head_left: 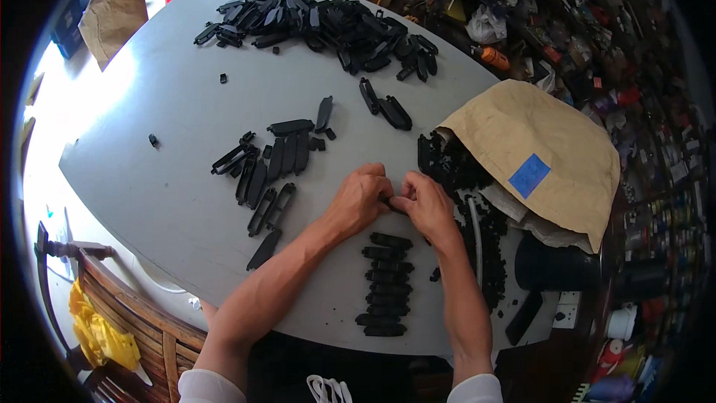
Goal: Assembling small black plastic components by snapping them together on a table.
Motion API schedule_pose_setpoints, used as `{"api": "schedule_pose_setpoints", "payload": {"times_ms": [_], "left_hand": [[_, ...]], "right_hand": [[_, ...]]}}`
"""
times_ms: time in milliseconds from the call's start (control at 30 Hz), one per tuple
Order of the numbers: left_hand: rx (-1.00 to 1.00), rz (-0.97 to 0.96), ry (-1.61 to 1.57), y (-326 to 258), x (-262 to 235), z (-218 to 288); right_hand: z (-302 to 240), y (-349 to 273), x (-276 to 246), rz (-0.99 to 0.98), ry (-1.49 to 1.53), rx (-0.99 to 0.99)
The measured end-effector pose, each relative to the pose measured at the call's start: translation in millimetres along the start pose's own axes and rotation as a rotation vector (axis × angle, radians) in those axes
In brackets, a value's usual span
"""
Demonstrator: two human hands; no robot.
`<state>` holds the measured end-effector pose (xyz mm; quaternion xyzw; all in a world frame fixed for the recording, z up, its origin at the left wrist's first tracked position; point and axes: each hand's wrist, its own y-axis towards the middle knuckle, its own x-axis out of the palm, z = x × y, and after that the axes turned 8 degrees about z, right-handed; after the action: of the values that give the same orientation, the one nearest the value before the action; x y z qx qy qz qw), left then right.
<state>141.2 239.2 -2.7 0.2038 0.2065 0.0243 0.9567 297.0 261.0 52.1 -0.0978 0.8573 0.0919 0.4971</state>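
Note:
My left hand [356, 200] and my right hand [428, 210] meet over the middle of the table, fingertips pinched around a small black plastic part [387, 204]. Most of that part is hidden by the fingers. Just below the hands, a neat column of long black plastic pieces [388, 277] lies stacked side by side toward the table's near edge. Left of my left hand are loose black elongated shells [277, 155], some hollow like frames, some flat like covers. Beside my right hand spreads a heap of tiny black parts [446, 160].
A big pile of black shells [321, 22] covers the table's far side. At right, a tan paper sack [552, 142] with a blue label lies over the tiny parts. A dark cylindrical container [548, 263] and a white power strip [567, 310] sit near the right edge. A wooden chair [142, 306] stands at lower left.

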Motion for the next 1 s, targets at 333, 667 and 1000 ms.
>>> {"api": "schedule_pose_setpoints", "payload": {"times_ms": [333, 667, 1000], "left_hand": [[-0.116, -0.08, 0.009, 1, -11, 13], [0.005, -0.563, 0.244, 36, -39, 24], [0.064, -0.054, 0.218, 84, 49, 2]], "right_hand": [[-4, -10, -8, -0.12, 0.004, 0.022], [78, 8, -45, 0.32, 0.122, -0.059], [56, 32, -8, 0.416, -0.309, -0.044]]}}
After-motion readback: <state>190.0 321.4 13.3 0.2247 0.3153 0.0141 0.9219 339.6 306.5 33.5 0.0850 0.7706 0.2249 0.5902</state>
